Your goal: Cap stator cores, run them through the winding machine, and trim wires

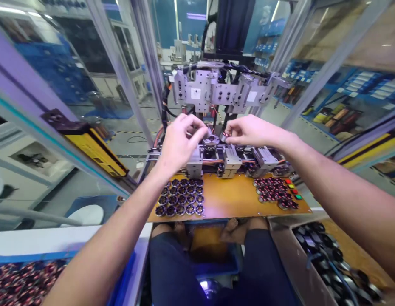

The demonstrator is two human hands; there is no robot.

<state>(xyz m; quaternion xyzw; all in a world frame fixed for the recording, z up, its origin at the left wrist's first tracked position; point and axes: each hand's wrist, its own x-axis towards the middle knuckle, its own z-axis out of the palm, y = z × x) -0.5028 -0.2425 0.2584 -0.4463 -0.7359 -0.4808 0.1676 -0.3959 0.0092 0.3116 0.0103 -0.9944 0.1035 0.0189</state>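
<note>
My left hand [184,138] is at the machine, thumb and fingers pinched at the left edge of a dark ring-shaped stator core [211,139], which sits over the left fixture [210,151]. Just right of it, my right hand [246,129] grips a copper-wound stator [224,136] between thumb and fingers. Rows of bare stator cores [181,199] stand on the orange work plate [229,197] at left. A cluster of copper-wound stators [274,191] covers part of its right side.
Above my hands hangs a metal tooling head [223,91] with cables. Grey fixture blocks [232,161] line the plate's back. Coloured buttons [293,190] sit at right. Yellow sensor bars [95,151] flank the frame. A blue bin of wound parts [28,276] and a box of dark parts [325,259] are nearby.
</note>
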